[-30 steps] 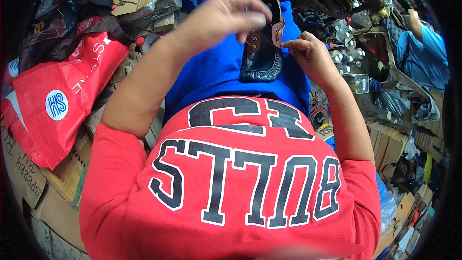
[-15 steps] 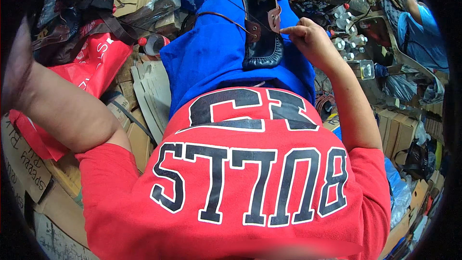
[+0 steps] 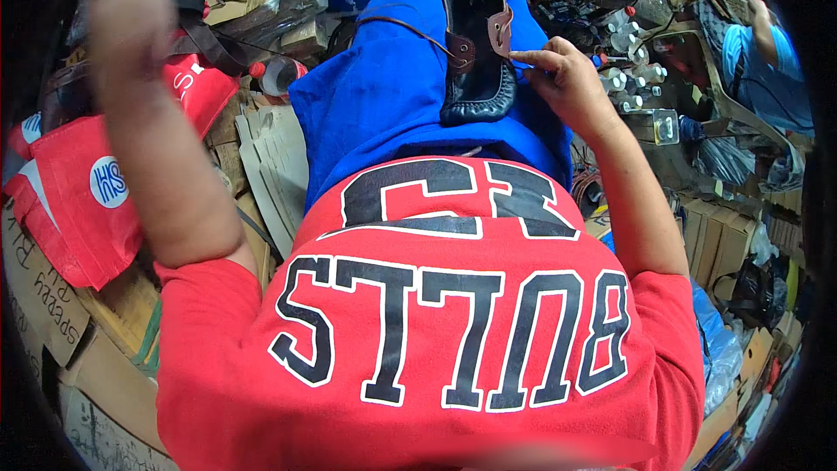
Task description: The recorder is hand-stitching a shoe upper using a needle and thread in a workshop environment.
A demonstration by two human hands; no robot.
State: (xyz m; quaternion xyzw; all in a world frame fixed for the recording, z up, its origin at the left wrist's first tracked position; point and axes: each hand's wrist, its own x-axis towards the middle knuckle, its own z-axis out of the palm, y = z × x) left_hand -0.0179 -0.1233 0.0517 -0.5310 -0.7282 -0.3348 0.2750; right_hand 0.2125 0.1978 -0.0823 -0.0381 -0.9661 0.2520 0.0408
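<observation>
The shoe [image 3: 475, 52] is glossy black leather with matt brown straps, lying on matt blue cloth [image 3: 384, 96]; nearby boxes [image 3: 52, 296] are rough cardboard.

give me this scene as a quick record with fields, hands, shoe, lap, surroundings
left hand: raised, blurred, away from the shoe; whether it holds anything cannot be told
right hand: fingers at the brown strap of the shoe
shoe: black leather, lying on the lap
lap: blue cloth
thread: brown strand running from shoe toward the left
surroundings: red bag, cardboard, small bottles
</observation>
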